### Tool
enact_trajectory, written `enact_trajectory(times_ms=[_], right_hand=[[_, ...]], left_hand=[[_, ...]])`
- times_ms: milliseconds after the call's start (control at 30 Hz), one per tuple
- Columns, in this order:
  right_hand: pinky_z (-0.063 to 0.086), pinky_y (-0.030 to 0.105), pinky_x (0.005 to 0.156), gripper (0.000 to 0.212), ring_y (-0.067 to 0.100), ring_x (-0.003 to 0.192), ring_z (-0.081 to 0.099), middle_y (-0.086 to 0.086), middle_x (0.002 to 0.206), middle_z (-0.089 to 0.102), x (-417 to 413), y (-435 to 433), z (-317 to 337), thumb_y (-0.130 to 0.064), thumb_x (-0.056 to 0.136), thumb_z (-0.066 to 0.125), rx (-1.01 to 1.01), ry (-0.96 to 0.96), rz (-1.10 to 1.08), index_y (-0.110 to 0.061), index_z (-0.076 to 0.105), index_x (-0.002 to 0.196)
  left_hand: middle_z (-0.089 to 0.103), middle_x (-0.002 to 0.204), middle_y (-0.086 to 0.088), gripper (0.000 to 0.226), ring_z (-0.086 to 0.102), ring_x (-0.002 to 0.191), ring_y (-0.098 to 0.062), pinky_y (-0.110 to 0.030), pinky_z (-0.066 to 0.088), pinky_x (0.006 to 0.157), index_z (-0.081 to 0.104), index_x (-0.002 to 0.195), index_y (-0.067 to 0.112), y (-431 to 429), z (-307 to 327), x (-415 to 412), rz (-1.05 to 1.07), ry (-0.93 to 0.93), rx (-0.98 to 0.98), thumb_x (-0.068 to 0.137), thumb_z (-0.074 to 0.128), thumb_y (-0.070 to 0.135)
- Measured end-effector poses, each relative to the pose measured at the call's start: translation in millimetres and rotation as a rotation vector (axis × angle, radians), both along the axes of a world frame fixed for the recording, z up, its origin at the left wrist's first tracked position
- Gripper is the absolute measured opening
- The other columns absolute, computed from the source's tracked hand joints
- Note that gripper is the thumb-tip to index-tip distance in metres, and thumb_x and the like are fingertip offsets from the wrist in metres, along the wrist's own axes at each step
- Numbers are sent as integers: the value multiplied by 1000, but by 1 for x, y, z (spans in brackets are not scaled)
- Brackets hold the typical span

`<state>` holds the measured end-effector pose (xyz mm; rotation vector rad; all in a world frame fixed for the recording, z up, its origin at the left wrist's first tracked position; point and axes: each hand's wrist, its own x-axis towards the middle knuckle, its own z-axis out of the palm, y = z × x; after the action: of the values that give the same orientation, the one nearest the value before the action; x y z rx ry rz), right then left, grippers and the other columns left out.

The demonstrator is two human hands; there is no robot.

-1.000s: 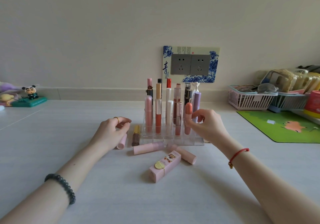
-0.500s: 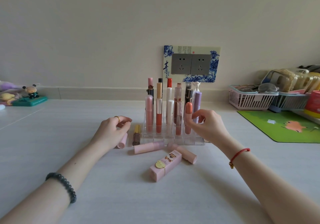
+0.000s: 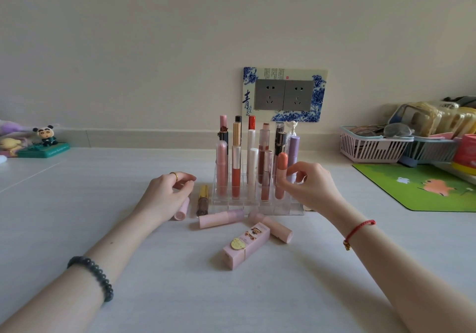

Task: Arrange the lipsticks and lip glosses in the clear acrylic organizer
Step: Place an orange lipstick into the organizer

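The clear acrylic organizer stands mid-table with several lipsticks and glosses upright in it. My right hand pinches a peach lip gloss that stands in a front right slot. My left hand lies curled over the far end of a pale pink lipstick on the table, left of the organizer. A gold and brown tube lies beside it. In front of the organizer lie two pink tubes and a square pink lipstick with a gold sticker.
A pink basket and a blue one with pouches sit at the back right, behind a green mat. Small figurines stand at the far left. A wall socket is behind the organizer.
Both hands have stayed almost in place. The fingers of my right hand have shifted slightly on the peach lip gloss, which stays upright in its slot.
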<state>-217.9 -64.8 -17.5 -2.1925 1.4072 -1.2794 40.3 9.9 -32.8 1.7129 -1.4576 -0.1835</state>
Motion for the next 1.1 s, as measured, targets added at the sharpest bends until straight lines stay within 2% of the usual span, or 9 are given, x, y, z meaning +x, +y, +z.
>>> enact_trajectory(times_ms=[100, 267, 433, 500, 600, 700, 867, 967, 1100], right_hand=[[34, 11, 41, 26, 4, 48, 39, -8, 58, 48, -5, 1, 8, -47, 77, 60, -1, 41, 27, -22, 64, 79], [27, 7, 34, 15, 2, 35, 36, -7, 45, 44, -31, -6, 32, -29, 81, 62, -101, -185, -72, -15, 69, 82], [35, 20, 54, 21, 16, 65, 51, 6, 77, 66, -47, -21, 12, -22, 80, 63, 151, 140, -213, -5, 70, 90], [35, 20, 50, 27, 23, 74, 55, 15, 91, 69, -46, -24, 2, -27, 80, 63, 275, 199, -215, -2, 71, 86], [33, 18, 45, 37, 24, 64, 51, 19, 72, 67, -42, -27, -3, -33, 82, 58, 349, 248, -242, 1, 72, 78], [34, 20, 43, 45, 21, 55, 49, 7, 48, 53, -39, -26, -2, -36, 84, 54, 401, 284, -275, 3, 69, 66], [30, 23, 39, 48, 17, 43, 41, -1, 27, 41, -38, -26, -1, -38, 82, 55, 438, 307, -329, -7, 43, 46], [30, 24, 38, 49, 18, 43, 40, 5, 38, 42, -39, -27, 0, -37, 81, 57, 433, 304, -340, -6, 41, 45], [31, 21, 40, 47, 16, 43, 40, 3, 38, 43, -44, -26, 5, -38, 82, 54, 356, 216, -339, 0, 57, 54]], left_hand=[[65, 88, -2, 19, 55, 88, -14, -10, 37, 57, 65, 100, 21, -1, 0, 0, 0, 4, -3, 90, 49, 24], [64, 94, -1, 20, 55, 91, -14, -12, 38, 57, 65, 102, 21, -1, -1, 1, -10, 12, -5, 90, 49, 24], [64, 85, -1, 17, 56, 87, -15, -5, 38, 48, 65, 97, 23, -2, -2, 1, -5, 19, -12, 89, 50, 23], [65, 86, -2, 17, 56, 87, -15, -8, 36, 51, 65, 98, 23, -2, -2, 2, 1, 18, -8, 89, 50, 23], [65, 87, -1, 18, 56, 88, -16, -10, 35, 59, 65, 99, 21, -2, -3, 1, 6, 8, -13, 89, 50, 22], [64, 91, -1, 19, 56, 89, -15, -10, 35, 60, 65, 100, 20, -2, -3, 0, 7, 6, -16, 89, 50, 22], [64, 92, 0, 19, 56, 90, -16, -21, 36, 67, 66, 101, 19, -1, -3, 1, 15, 16, -2, 89, 51, 22], [64, 92, 0, 20, 55, 91, -15, -22, 35, 73, 66, 102, 19, -1, -2, 2, 26, 14, 5, 89, 51, 22], [63, 92, 2, 20, 54, 90, -13, -21, 34, 75, 65, 103, 19, 0, -1, 2, 30, 21, 6, 89, 51, 22]])
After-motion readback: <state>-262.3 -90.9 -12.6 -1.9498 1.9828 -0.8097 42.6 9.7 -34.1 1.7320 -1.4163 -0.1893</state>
